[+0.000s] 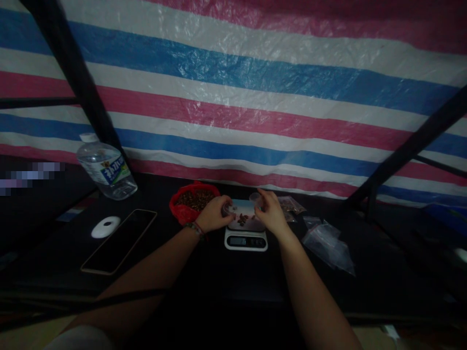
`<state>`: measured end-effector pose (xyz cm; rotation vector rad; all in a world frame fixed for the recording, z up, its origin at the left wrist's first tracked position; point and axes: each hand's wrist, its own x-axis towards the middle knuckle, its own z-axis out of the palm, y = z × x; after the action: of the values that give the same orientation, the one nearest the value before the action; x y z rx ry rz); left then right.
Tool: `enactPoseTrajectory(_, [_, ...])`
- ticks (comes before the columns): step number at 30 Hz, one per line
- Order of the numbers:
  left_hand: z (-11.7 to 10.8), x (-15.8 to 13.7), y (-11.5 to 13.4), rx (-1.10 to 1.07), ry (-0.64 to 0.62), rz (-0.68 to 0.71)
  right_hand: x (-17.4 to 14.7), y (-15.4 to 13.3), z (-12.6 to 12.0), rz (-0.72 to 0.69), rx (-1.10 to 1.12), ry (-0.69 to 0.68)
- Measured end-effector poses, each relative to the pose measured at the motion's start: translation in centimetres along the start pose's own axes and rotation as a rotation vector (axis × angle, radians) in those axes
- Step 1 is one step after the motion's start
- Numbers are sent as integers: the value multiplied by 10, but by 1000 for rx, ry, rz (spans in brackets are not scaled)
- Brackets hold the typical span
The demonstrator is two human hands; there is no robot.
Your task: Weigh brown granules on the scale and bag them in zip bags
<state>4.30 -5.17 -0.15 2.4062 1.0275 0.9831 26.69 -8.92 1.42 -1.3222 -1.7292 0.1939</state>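
A small white digital scale (246,241) stands on the black table, with several brown seeds or beans (242,219) on its light platform. My right hand (271,211) is at the platform's right side, its fingers closed round a small clear plastic cup (256,198). At the left side, my left hand (214,214) has its thumb and fingers curled together over the platform's edge. Something clear shows by those fingertips, too dim to name. Left of that hand, a red plastic bag (178,212) lies open, full of similar brown pieces (193,198).
Clear zip bags (330,243) lie to the right, and filled small bags (292,205) sit behind my right hand. To the left are a phone (118,240), a white rounded device (105,227) and a large clear bottle (105,167). Dark frame poles (412,146) slant before a striped sheet (233,97).
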Motion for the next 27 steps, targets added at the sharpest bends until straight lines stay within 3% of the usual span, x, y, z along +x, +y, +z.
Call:
enactPoseTrajectory(8, [3,1,3,1,-69,7,0,19,8,65,-44,20])
enactPoseTrajectory(17, [2,0,2,-2,-126,0,-4,29,20,92,-252,-103])
enactPoseTrajectory(22, [-1,0,6,-33,-128,29,-1,13,7,36,-225,33])
enactPoseTrajectory(27, [1,2,4,5,-155,18,-3,-12,-6,-39,-213,-217])
